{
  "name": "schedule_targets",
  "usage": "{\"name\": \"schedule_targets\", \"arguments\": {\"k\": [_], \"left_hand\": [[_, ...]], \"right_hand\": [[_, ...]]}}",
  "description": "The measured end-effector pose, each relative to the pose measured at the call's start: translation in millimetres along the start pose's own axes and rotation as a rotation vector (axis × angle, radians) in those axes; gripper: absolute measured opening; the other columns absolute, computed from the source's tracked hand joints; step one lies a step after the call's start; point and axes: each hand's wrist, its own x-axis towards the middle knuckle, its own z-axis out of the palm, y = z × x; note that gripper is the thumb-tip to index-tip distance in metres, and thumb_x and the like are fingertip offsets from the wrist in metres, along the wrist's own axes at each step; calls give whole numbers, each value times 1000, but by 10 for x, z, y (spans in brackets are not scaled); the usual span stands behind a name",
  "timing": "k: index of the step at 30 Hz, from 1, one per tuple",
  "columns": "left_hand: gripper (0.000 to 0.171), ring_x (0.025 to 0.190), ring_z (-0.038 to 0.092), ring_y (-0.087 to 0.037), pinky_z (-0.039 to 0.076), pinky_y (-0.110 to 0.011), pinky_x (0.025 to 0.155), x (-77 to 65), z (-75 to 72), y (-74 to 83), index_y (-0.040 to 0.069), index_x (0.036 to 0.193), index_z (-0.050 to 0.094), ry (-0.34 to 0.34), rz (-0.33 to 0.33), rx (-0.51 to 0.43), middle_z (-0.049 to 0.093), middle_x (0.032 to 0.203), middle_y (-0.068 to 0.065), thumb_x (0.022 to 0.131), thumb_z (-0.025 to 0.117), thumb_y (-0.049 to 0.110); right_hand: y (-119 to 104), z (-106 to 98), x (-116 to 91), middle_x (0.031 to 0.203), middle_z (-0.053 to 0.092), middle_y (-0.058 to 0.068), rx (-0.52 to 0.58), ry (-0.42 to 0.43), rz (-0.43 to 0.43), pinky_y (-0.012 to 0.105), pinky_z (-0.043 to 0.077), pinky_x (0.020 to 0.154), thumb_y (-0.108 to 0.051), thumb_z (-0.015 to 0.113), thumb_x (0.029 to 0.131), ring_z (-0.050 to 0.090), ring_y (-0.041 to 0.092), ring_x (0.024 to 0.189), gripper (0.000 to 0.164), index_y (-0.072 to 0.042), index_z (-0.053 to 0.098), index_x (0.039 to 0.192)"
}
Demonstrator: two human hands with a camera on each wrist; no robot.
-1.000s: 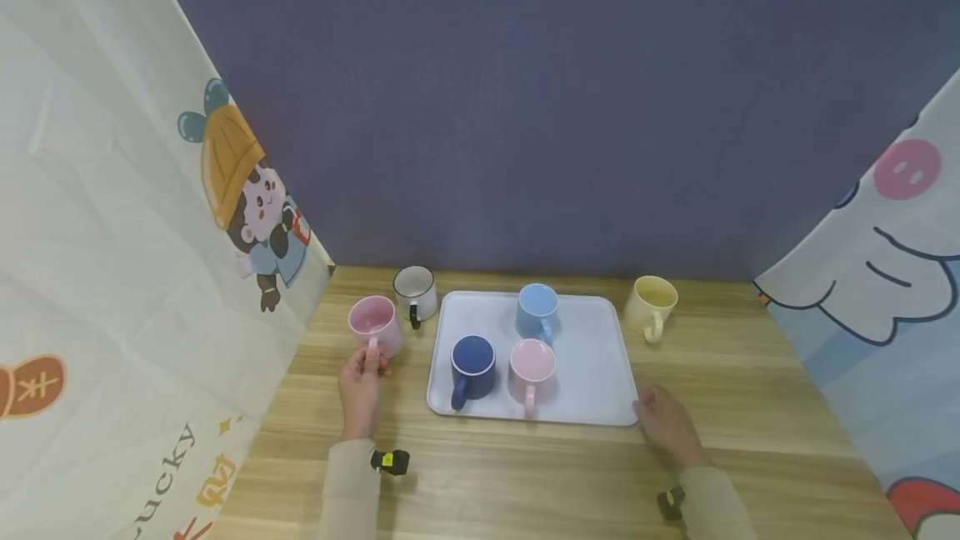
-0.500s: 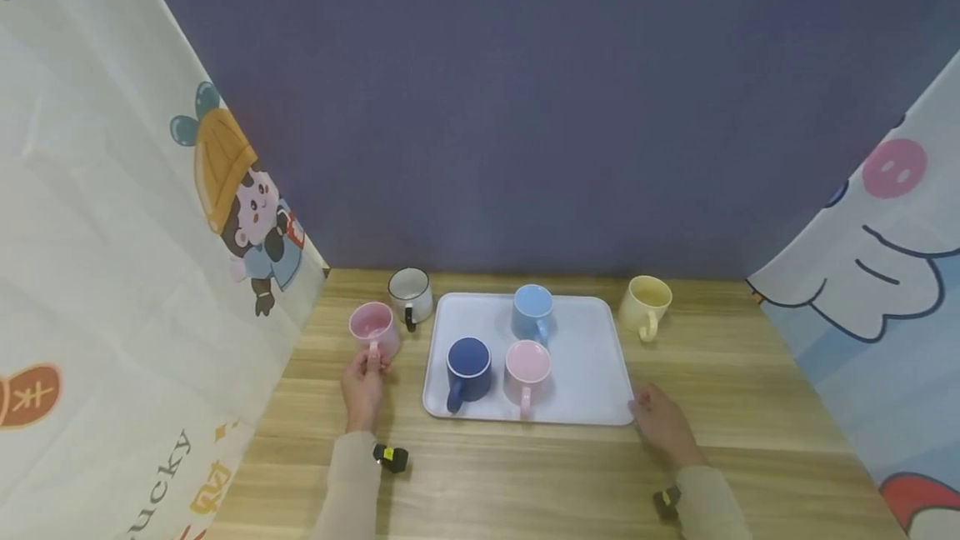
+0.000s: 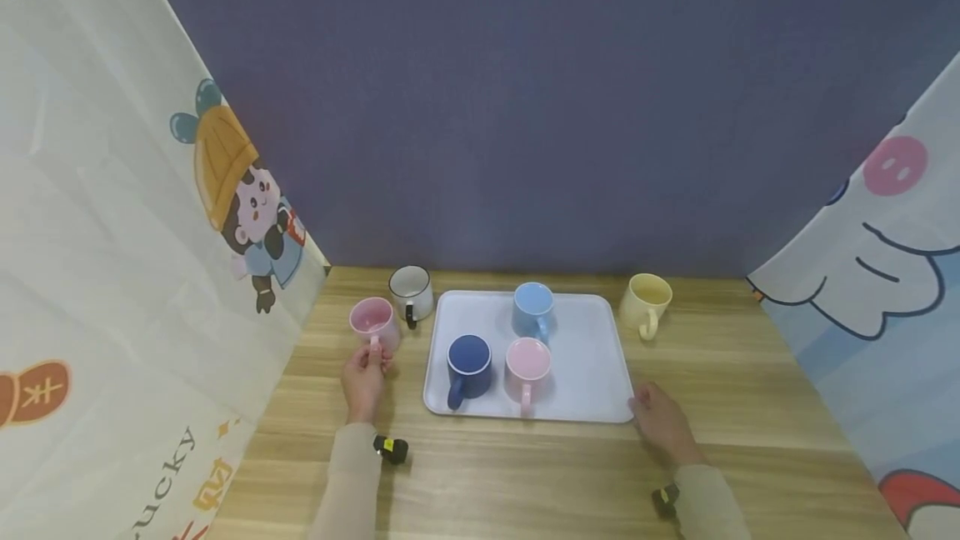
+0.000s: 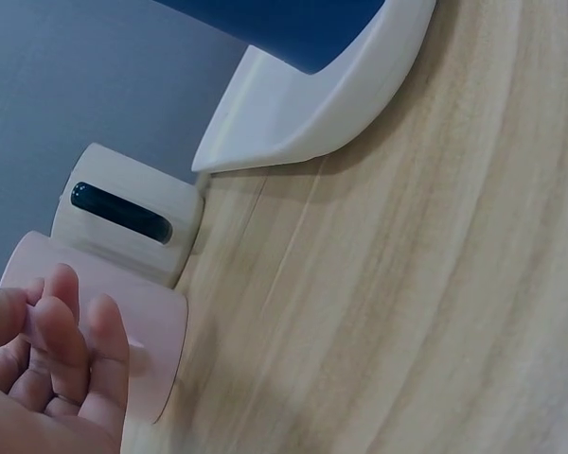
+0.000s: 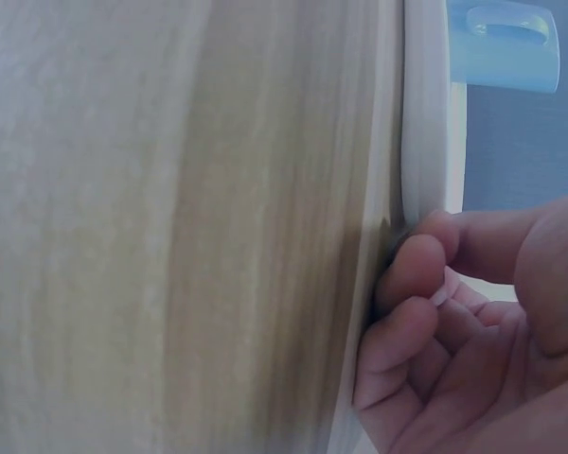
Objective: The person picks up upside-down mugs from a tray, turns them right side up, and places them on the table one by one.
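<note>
At the table's left side, a rose-pink mug point(image 3: 380, 332) stands upright on the wooden table point(image 3: 510, 482), its handle facing near. The left hand point(image 3: 363, 383) pinches that handle between thumb and fingers. Inference: the handle is the natural hold, since it leaves the rim and bowl free and keeps the hand on the near side, out of the way of the white mug point(image 3: 412, 294) just beyond. Whether the two mugs touch: cannot tell.

The right hand point(image 3: 663, 422) is clamped on the near right corner of the white tray point(image 3: 588, 373), thumb above the rim, a finger below. Likely reason: to brace the tray, with the grip placed well apart from the mugs on it.

On the tray: navy mug point(image 3: 471, 373) near left, pale pink mug point(image 3: 527, 363) near the middle, light blue mug point(image 3: 532, 312) at the far side. Navy and pale pink tops look flat with a lighter ring; upright or inverted, cannot tell. Off the tray: yellow mug point(image 3: 645, 302), far right, upright.

Note: handles all point roughly near, which presumably makes each one easy to reach.
</note>
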Motion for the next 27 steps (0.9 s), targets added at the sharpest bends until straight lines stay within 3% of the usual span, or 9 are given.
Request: {"name": "schedule_targets", "arguments": {"k": [12, 18, 22, 24, 27], "left_hand": [[27, 72, 67, -11, 57, -22, 68, 9, -4, 29, -8, 118, 65, 18, 20, 25, 72, 101, -21, 104, 58, 14], [34, 86, 66, -21, 55, -23, 69, -74, -16, 26, -4, 128, 55, 61, 59, 124, 63, 119, -21, 103, 61, 18], [31, 92, 62, -23, 50, -21, 69, -191, -28, 55, -3, 124, 56, 100, 106, 191, 61, 121, -22, 101, 63, 15], [25, 89, 62, -22, 49, -21, 69, -271, -12, 81, -2, 119, 60, 76, 134, 231, 65, 115, -23, 100, 64, 14], [19, 87, 62, -17, 49, -22, 73, -415, 54, 103, 0, 112, 68, -41, 173, 284, 71, 107, -20, 100, 65, 14]], "right_hand": [[41, 30, 29, 88, 65, 10, 0, 14, -7, 33, 48, 65, -22, 49, 103, 60, 21, 78, 27, 2, 54, 115], [44, 44, 48, 88, 64, 9, -7, 15, -7, 34, 48, 66, -22, 49, 104, 59, 21, 78, 26, 2, 54, 114], [36, 47, 49, 88, 64, 10, -1, 14, -8, 34, 48, 66, -23, 50, 103, 59, 22, 78, 27, 2, 54, 114], [43, 48, 50, 88, 65, 10, -6, 18, -8, 34, 48, 66, -23, 50, 103, 59, 22, 78, 27, 2, 54, 114], [63, 49, 54, 88, 65, 10, -18, 20, -8, 34, 49, 67, -23, 50, 103, 60, 22, 79, 28, 2, 54, 115]]}}
